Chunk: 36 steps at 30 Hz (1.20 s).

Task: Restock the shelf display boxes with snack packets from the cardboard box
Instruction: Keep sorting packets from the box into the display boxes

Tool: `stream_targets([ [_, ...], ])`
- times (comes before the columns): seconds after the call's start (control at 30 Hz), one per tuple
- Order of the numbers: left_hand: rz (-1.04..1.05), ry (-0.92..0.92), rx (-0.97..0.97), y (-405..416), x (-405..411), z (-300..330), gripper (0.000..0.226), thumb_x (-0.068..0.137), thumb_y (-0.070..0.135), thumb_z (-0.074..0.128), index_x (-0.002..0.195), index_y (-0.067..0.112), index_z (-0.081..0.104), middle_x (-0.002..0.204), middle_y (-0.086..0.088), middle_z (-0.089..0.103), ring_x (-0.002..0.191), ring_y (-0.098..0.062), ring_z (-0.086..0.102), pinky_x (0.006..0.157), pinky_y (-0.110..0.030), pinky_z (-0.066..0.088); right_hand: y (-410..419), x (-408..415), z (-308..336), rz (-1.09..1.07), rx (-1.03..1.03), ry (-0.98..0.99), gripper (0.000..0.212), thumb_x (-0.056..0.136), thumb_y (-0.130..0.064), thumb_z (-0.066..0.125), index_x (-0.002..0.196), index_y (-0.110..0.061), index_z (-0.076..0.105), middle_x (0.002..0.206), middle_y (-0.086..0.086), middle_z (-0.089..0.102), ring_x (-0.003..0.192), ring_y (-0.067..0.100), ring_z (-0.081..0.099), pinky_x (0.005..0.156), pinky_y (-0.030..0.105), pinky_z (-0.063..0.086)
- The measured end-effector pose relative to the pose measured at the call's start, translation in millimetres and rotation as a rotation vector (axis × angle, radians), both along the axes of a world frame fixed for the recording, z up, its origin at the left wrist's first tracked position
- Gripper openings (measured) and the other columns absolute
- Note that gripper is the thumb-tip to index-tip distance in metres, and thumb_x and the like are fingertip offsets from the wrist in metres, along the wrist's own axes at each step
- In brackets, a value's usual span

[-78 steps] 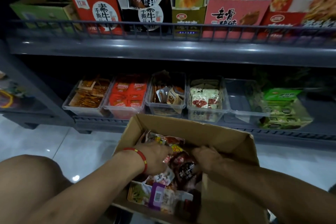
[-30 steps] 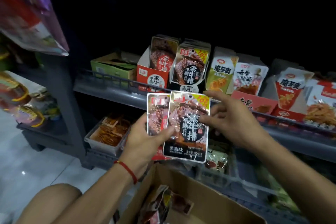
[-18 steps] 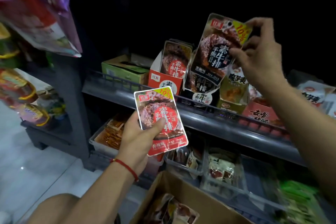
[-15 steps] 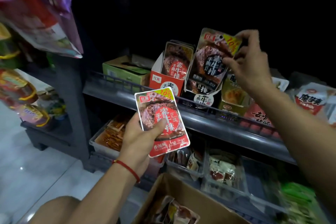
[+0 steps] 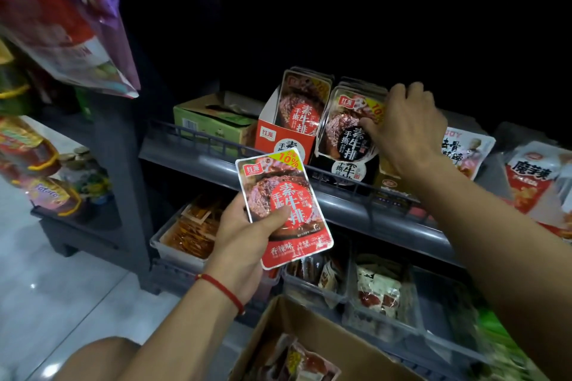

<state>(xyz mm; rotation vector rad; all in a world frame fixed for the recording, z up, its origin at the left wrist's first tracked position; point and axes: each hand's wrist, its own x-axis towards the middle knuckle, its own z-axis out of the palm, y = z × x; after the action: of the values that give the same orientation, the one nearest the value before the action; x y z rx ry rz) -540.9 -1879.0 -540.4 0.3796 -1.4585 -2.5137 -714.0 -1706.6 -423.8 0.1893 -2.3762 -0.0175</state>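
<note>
Your right grip (image 5: 405,127) pinches the black-label packet (image 5: 348,133) into its black display box (image 5: 346,168), centre frame; your left grip (image 5: 244,238) clasps the red-label packet (image 5: 286,207) below. Next, seat it, then feed red into the red display box (image 5: 283,141).

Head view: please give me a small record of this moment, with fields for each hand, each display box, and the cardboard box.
left hand: left hand holds the red-label packet in front of the shelf rail, not yet placed
right hand: right hand grips the black-label packet at its top corner, seating it in the black display box
red display box: red display box holds upright red-label packets
cardboard box: cardboard box below, more packets inside
remaining: red-label packet likely goes to the red display box
</note>
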Motion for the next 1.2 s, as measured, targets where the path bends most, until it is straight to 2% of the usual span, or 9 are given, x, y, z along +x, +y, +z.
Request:
stream_targets([
  [0.1, 0.008, 0.019, -0.040, 1, 1, 0, 0.041, 0.086, -0.003, 0.074, 0.122, 0.015, 0.063, 0.104, -0.008, 0.078, 0.098, -0.029, 0.076, 0.081, -0.045, 0.062, -2, 9, 6, 0.032, 0.009, -0.012, 0.062, 0.090, -0.047, 0.071, 0.131, -0.006, 0.049, 0.126, 0.019, 0.051, 0.114, 0.038, 0.053, 0.087, 0.052, 0.051],
  [0.2, 0.015, 0.045, -0.136, 2, 3, 4, 0.045, 0.086, 0.000, 0.077, 0.122, 0.021, 0.060, 0.100, -0.001, 0.079, 0.093, -0.022, 0.077, 0.074, -0.039, 0.061, -9, 30, 9, 0.426, -0.020, -0.089, 0.043, 0.095, -0.036, 0.067, 0.130, -0.016, 0.053, 0.124, 0.004, 0.053, 0.113, 0.021, 0.053, 0.095, 0.038, 0.047],
  [0.4, 0.019, 0.088, -0.226, 0, 7, 11, 0.063, 0.083, 0.006, 0.081, 0.134, 0.027, 0.051, 0.102, -0.003, 0.079, 0.093, -0.023, 0.077, 0.081, -0.047, 0.063, -35, 65, 17, 0.838, -0.071, -0.878, 0.039, 0.092, -0.032, 0.073, 0.127, -0.032, 0.055, 0.123, -0.014, 0.061, 0.111, 0.004, 0.062, 0.089, 0.027, 0.057],
  [0.57, 0.256, 0.107, -0.350, -13, 1, 9, 0.052, 0.086, 0.024, 0.080, 0.129, 0.035, 0.053, 0.113, 0.011, 0.073, 0.105, -0.002, 0.068, 0.088, -0.025, 0.057, -45, 52, 47, 0.891, -0.257, -0.591, 0.018, 0.095, -0.017, 0.069, 0.105, -0.031, 0.061, 0.102, -0.019, 0.063, 0.096, -0.001, 0.062, 0.079, 0.019, 0.055],
  [0.63, 0.329, 0.096, -0.324, -20, -1, 6, 0.045, 0.087, 0.022, 0.078, 0.124, 0.034, 0.055, 0.118, 0.008, 0.070, 0.115, -0.006, 0.063, 0.097, -0.027, 0.053, -51, 35, 61, 0.869, -0.463, -0.356, 0.021, 0.095, -0.017, 0.070, 0.107, -0.032, 0.062, 0.104, -0.018, 0.064, 0.100, -0.002, 0.062, 0.086, 0.023, 0.056],
  [0.7, 0.328, 0.084, -0.298, -24, -2, 2, 0.039, 0.089, 0.018, 0.077, 0.118, 0.035, 0.057, 0.117, 0.006, 0.070, 0.117, -0.012, 0.063, 0.100, -0.033, 0.052, -58, 21, 70, 0.802, -0.608, -0.156, 0.019, 0.096, -0.021, 0.068, 0.108, -0.034, 0.062, 0.105, -0.021, 0.062, 0.099, -0.010, 0.058, 0.083, 0.010, 0.052],
  [0.83, 0.304, 0.034, -0.290, -23, -4, -1, 0.037, 0.089, 0.017, 0.077, 0.112, 0.038, 0.058, 0.111, 0.008, 0.071, 0.114, -0.013, 0.065, 0.102, -0.042, 0.052, -77, 2, 68, 0.587, -0.530, -0.024, 0.026, 0.101, -0.023, 0.062, 0.127, -0.019, 0.062, 0.110, -0.013, 0.058, 0.099, -0.003, 0.052, 0.067, -0.003, 0.038],
  [1.0, 0.285, -0.014, -0.292, -27, -7, -4, 0.039, 0.088, 0.015, 0.076, 0.111, 0.039, 0.057, 0.112, 0.006, 0.071, 0.114, -0.017, 0.064, 0.097, -0.037, 0.052, -101, -14, 36, 0.447, -0.241, -0.129, 0.029, 0.101, -0.020, 0.060, 0.130, -0.019, 0.061, 0.121, 0.012, 0.069, 0.109, 0.030, 0.066, 0.087, 0.039, 0.055],
  [1.2, 0.221, -0.070, -0.301, -31, -9, -3, 0.040, 0.088, 0.009, 0.072, 0.112, 0.037, 0.057, 0.113, 0.005, 0.068, 0.106, -0.013, 0.064, 0.082, -0.028, 0.050, -113, -23, 21, 0.177, 0.097, -0.098, 0.028, 0.099, -0.018, 0.063, 0.126, -0.012, 0.061, 0.116, 0.018, 0.066, 0.112, 0.038, 0.060, 0.101, 0.050, 0.041],
])
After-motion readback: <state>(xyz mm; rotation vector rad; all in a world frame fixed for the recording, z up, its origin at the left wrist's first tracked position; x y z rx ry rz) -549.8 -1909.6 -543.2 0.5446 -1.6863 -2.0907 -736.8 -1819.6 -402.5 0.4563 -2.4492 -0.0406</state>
